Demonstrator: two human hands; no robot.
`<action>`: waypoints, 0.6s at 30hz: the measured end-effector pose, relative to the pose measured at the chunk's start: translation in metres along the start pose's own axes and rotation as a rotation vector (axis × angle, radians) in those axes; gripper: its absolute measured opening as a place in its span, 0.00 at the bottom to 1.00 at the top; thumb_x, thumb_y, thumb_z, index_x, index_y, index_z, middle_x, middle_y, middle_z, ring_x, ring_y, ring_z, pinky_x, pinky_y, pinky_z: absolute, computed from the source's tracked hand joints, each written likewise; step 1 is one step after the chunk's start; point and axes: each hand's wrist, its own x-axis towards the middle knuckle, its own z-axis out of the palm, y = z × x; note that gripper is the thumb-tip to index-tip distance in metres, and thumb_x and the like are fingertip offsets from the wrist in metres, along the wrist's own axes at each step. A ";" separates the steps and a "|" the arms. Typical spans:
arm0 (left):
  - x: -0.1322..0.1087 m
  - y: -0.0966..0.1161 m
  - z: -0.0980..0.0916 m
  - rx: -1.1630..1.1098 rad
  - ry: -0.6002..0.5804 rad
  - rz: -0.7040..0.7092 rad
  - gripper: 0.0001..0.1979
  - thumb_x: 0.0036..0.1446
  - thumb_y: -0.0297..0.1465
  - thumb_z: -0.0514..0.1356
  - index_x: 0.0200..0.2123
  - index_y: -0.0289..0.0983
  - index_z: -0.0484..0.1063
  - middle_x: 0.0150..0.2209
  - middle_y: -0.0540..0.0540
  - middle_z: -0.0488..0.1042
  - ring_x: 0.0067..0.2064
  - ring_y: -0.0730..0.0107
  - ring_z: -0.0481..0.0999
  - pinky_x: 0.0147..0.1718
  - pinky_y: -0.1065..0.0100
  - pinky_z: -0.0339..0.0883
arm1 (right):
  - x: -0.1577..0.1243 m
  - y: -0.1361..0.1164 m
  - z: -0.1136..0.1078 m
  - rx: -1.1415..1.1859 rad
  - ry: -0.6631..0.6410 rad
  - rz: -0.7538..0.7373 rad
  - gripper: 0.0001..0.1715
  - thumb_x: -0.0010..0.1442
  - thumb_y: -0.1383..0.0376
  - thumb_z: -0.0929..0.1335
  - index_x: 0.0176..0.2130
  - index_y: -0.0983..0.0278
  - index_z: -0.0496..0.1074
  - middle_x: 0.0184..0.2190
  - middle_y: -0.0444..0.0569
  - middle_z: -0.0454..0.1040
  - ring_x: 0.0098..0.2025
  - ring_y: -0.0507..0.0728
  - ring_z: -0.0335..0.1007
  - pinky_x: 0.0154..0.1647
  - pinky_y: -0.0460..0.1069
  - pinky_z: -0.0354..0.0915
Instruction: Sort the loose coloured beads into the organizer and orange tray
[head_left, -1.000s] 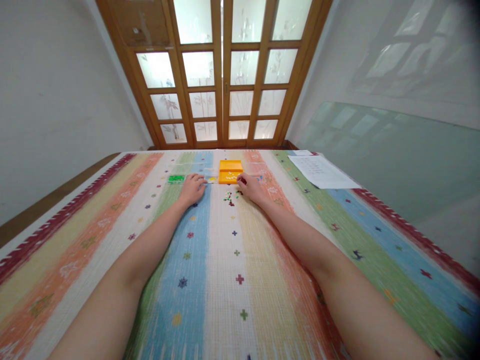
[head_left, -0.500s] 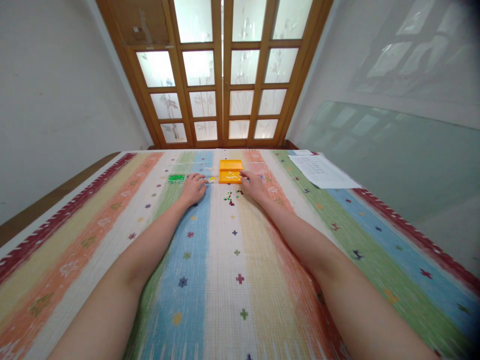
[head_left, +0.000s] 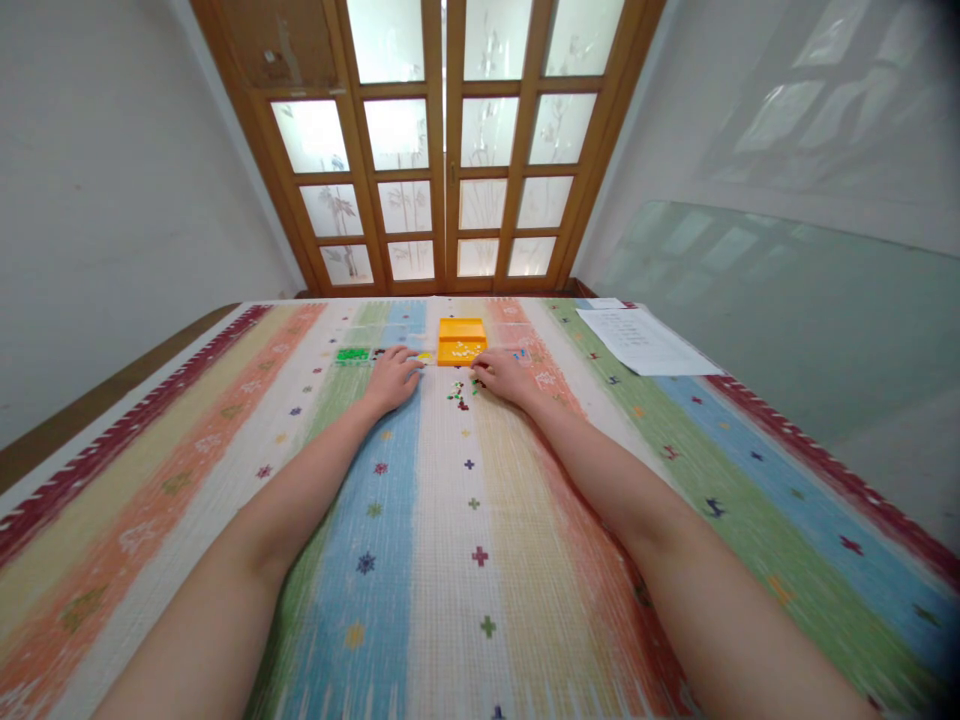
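Observation:
An orange tray [head_left: 460, 329] holding small white beads sits far out on the striped cloth. Left of it lie a green patch of beads [head_left: 352, 355] and a small yellow piece [head_left: 426, 356]. My left hand [head_left: 391, 378] rests curled on the cloth beside the yellow piece, fingertips near it. My right hand [head_left: 501, 373] lies just right of a scatter of small coloured beads [head_left: 459, 393], its fingers drawn together in a pinch at the pile's upper edge. What the pinch holds is too small to see.
A printed sheet of paper [head_left: 641, 340] lies at the far right of the striped cloth [head_left: 465, 520]. Behind the table stand wooden doors with frosted panes [head_left: 450, 150]. A glass panel leans along the right wall.
My right hand reached forward to the orange tray's edge, then drew back to the loose beads. My left hand crept slightly forward toward the yellow piece.

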 end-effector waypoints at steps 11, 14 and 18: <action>0.003 0.032 -0.004 -0.139 -0.140 0.231 0.14 0.70 0.33 0.56 0.50 0.42 0.82 0.56 0.42 0.78 0.62 0.55 0.70 0.67 0.47 0.61 | 0.001 0.000 0.000 0.009 -0.157 -0.077 0.07 0.60 0.70 0.68 0.37 0.63 0.77 0.36 0.49 0.78 0.41 0.58 0.71 0.44 0.50 0.62; 0.004 0.039 -0.008 -0.179 -0.196 0.262 0.15 0.70 0.32 0.56 0.50 0.43 0.82 0.54 0.43 0.79 0.60 0.56 0.72 0.66 0.49 0.62 | 0.001 -0.007 -0.001 0.030 -0.192 -0.113 0.06 0.61 0.69 0.68 0.36 0.62 0.76 0.36 0.49 0.77 0.41 0.58 0.70 0.45 0.50 0.62; 0.005 0.045 -0.012 -0.215 -0.222 0.303 0.14 0.68 0.31 0.57 0.49 0.43 0.82 0.53 0.44 0.79 0.58 0.57 0.74 0.65 0.51 0.64 | 0.002 -0.014 -0.003 0.068 -0.256 -0.151 0.06 0.59 0.70 0.68 0.36 0.62 0.76 0.38 0.49 0.77 0.43 0.58 0.70 0.45 0.50 0.62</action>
